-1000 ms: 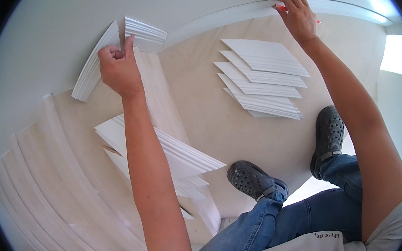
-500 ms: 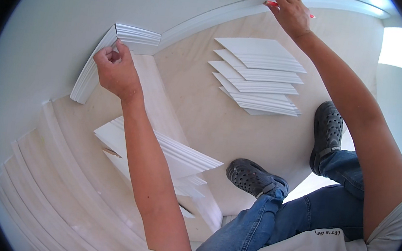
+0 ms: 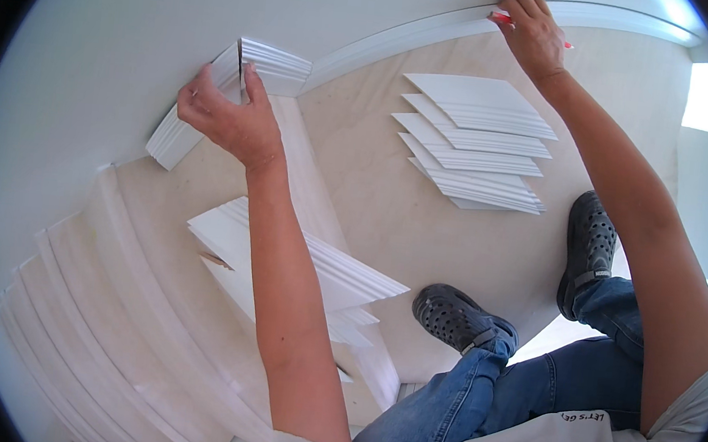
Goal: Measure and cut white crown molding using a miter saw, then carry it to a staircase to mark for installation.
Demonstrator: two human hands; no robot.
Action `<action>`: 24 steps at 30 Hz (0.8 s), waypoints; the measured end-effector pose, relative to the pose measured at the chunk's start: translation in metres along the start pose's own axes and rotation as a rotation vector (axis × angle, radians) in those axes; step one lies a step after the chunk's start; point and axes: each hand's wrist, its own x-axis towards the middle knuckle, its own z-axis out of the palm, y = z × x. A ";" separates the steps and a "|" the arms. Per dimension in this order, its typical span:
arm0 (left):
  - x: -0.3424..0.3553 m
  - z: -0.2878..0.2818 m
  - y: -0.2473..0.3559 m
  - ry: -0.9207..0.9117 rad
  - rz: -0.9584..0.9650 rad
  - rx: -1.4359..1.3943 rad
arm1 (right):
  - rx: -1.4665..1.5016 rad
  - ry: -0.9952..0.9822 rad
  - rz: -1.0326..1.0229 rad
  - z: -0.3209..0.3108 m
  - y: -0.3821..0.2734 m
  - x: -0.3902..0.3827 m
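My left hand (image 3: 232, 120) is at the inner corner, its fingers over the upper edge of a short white skirting board piece (image 3: 176, 140) and its thumb by the angled end. That end meets another short skirting piece (image 3: 277, 64) on the adjoining wall, with a narrow dark gap between them. Farther right, my right hand (image 3: 535, 38) is closed around a red pencil (image 3: 503, 18). Its fingertips rest at the top edge of the long white skirting board (image 3: 441, 26) along the wall.
Several angled skirting offcuts (image 3: 475, 113) lie stacked on the pale wooden landing (image 3: 334, 159). Another pile of offcuts (image 3: 349, 276) lies beneath my left forearm. Wooden stairs (image 3: 92, 289) descend at the left. My feet in dark clogs (image 3: 460, 316) stand at the lower right.
My left hand has gone from a pinch at the joint to a wider grip, thumb and fingers spread apart. The whole view has shifted slightly; my right hand still holds the pencil at the wall.
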 end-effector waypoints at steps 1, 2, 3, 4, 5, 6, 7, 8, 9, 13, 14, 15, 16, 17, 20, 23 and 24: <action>0.000 -0.001 -0.001 -0.021 0.005 0.010 | -0.002 -0.006 0.010 0.000 0.000 0.001; 0.000 -0.001 -0.003 -0.020 0.006 0.012 | 0.001 -0.004 0.009 0.000 -0.001 0.001; 0.001 -0.002 -0.005 -0.038 0.012 -0.038 | 0.001 -0.001 0.004 0.001 -0.002 0.002; 0.001 -0.002 -0.005 -0.057 0.016 -0.092 | -0.003 0.002 -0.003 0.001 -0.001 0.002; 0.002 -0.004 -0.006 -0.055 0.014 -0.093 | -0.005 0.002 -0.006 0.000 -0.001 0.002; 0.001 -0.007 -0.008 -0.094 -0.003 -0.067 | -0.015 0.012 -0.012 0.000 0.000 0.002; 0.001 -0.010 -0.011 -0.133 -0.019 -0.037 | -0.021 0.022 -0.020 -0.001 0.000 0.002; 0.002 -0.011 -0.015 -0.132 -0.022 -0.035 | -0.019 0.022 -0.024 -0.001 -0.001 0.002; 0.002 -0.012 -0.018 -0.094 -0.007 -0.054 | -0.011 0.021 -0.013 -0.001 -0.001 0.001; 0.008 -0.018 -0.030 -0.108 0.027 -0.002 | 0.006 -0.018 0.037 -0.001 -0.004 0.001; 0.011 -0.018 -0.032 -0.109 0.026 -0.002 | 0.005 -0.020 0.036 -0.002 -0.003 0.002; 0.014 -0.018 -0.034 -0.075 0.041 -0.008 | -0.004 -0.012 0.032 -0.001 -0.004 0.002; 0.016 -0.017 -0.036 -0.042 0.056 -0.013 | -0.013 -0.005 0.029 -0.002 -0.005 0.002; 0.019 -0.018 -0.038 -0.044 0.055 -0.014 | -0.014 -0.008 0.030 -0.003 -0.006 0.003; 0.023 -0.018 -0.039 -0.066 0.024 -0.037 | 0.008 -0.006 0.036 -0.004 -0.007 0.003; 0.023 -0.012 -0.040 -0.039 0.052 -0.075 | 0.005 -0.002 0.029 -0.003 -0.006 0.004; 0.023 -0.011 -0.042 -0.077 0.048 -0.092 | 0.001 -0.007 0.036 -0.003 -0.006 0.005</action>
